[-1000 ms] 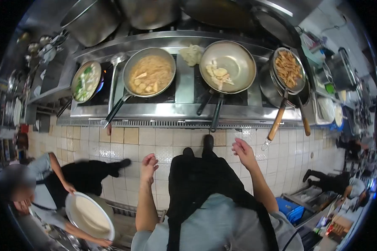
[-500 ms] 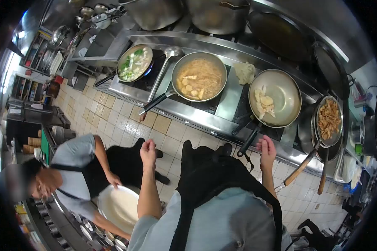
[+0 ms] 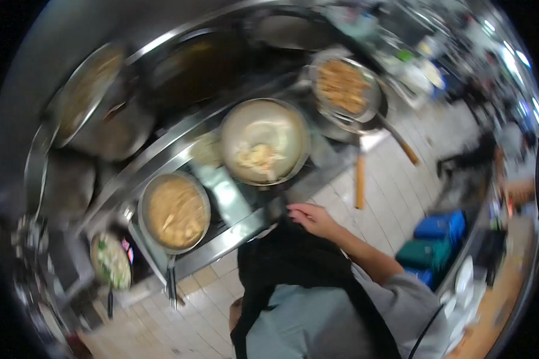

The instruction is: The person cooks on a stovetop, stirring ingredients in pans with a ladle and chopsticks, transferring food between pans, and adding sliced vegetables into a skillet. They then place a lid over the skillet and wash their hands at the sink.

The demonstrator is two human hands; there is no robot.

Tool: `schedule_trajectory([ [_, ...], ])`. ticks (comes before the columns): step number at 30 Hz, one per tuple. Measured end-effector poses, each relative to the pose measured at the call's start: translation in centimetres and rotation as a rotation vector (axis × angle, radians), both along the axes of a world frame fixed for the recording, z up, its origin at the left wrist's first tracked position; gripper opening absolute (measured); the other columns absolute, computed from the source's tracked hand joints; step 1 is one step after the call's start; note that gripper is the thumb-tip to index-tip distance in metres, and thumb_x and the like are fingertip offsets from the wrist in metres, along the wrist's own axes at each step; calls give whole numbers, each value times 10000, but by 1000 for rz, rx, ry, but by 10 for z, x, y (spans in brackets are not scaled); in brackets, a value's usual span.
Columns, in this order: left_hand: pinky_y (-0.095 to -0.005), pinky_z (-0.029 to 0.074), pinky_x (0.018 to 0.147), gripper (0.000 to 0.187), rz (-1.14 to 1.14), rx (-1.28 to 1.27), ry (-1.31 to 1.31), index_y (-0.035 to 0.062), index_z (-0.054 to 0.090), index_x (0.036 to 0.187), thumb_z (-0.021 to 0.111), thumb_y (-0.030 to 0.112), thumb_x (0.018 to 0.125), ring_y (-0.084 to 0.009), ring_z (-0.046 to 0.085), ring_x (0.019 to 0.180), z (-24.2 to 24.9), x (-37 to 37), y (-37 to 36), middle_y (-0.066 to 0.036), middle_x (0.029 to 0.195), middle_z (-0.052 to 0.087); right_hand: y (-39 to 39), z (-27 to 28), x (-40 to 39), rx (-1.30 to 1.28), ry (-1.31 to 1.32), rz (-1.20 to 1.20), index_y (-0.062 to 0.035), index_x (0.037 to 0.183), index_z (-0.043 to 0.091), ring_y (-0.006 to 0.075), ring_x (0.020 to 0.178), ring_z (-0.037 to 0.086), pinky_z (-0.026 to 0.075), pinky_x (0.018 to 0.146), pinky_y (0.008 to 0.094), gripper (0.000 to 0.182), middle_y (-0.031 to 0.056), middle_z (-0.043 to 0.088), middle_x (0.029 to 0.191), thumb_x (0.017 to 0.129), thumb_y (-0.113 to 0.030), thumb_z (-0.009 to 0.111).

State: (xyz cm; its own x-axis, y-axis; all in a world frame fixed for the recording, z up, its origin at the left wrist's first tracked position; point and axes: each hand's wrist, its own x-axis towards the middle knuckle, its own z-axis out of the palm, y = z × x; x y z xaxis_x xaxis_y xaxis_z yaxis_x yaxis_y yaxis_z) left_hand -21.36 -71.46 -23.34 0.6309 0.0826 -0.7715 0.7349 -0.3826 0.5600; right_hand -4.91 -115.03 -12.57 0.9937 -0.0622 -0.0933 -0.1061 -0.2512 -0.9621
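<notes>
My right hand (image 3: 315, 220) is at the stove's front edge, just below and right of a wide pan (image 3: 281, 128) with pale pieces of food (image 3: 259, 159) in it. Its fingers point left towards the dark area where the pan's handle comes down. Blur and my apron (image 3: 287, 257) obscure whether they touch anything. Of my left side only a sliver of skin (image 3: 236, 314) shows beside the apron, and the fingers are hidden. Left of the wide pan stands a pan of brothy noodle-like food (image 3: 177, 212).
A smaller pan with white and green food (image 3: 111, 261) sits at far left, a flame beside it. A strainer of brown fried strips (image 3: 343, 87) rests at the right, wooden handles jutting out. Large pots (image 3: 117, 128) stand behind. Blue and green bags (image 3: 425, 254) lie right.
My view has swung right and is blurred. My right hand has come in to the stove edge near the wide pan. My left hand and the co-worker with the white container have left view.
</notes>
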Motion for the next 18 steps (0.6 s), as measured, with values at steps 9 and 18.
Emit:
schedule_trajectory([
  [9, -388, 467, 1051, 549, 166, 132, 68, -60, 617, 1294, 625, 364, 946, -337, 622, 1215, -19, 25, 38, -237, 1267, 663, 11, -20, -4, 167, 97, 50, 62, 1251, 609, 141, 832, 651, 541, 770, 282, 278, 122, 703, 990, 1048, -104, 518],
  [18, -395, 477, 1040, 541, 473, 138, 160, -31, 638, 1284, 643, 378, 931, -331, 626, 1208, 2, -88, -19, -226, 1265, 667, 41, -1, 40, 243, -32, 230, 24, 1245, 634, 119, 806, 648, 534, 757, 264, 265, 105, 706, 990, 1045, -120, 537],
])
